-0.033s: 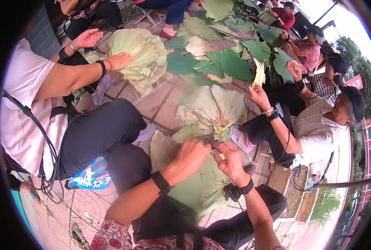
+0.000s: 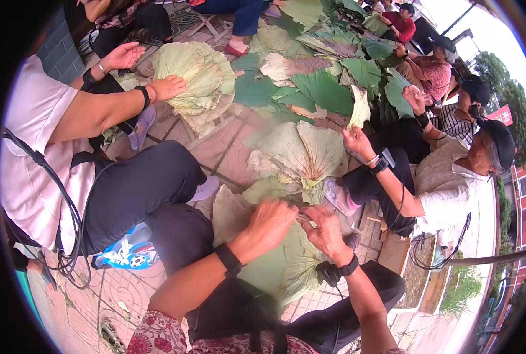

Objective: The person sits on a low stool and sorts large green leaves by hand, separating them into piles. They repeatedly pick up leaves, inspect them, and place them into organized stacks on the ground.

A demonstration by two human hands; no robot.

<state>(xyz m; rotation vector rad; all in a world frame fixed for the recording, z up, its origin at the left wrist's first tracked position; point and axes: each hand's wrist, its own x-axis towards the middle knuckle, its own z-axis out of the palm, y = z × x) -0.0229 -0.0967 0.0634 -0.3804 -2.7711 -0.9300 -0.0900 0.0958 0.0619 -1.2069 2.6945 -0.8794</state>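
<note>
My left hand (image 2: 269, 227) and my right hand (image 2: 323, 231) meet above my lap, their fingertips pinched close together. What lies between the fingers is too small and covered to make out. Under them a large pale green lotus leaf (image 2: 266, 276) spreads across my knees, its ribbed, yellower part (image 2: 301, 268) below my right hand. Beyond my left hand a duller, brownish leaf (image 2: 227, 215) sticks out. Just past my fingers a dried lotus leaf (image 2: 301, 150) with fanned ribs lies on the paving.
At the left a person presses a hand (image 2: 169, 87) on a stack of pale leaves (image 2: 195, 74). On the right another person's hand (image 2: 357, 141) pinches a yellowish leaf strip (image 2: 359, 109). Green leaves (image 2: 325, 91) cover the ground ahead. A blue bag (image 2: 127, 251) lies left; cables hang there.
The hand of the person on the right has come slightly lower and leftward with its leaf strip. My own hands look almost the same.
</note>
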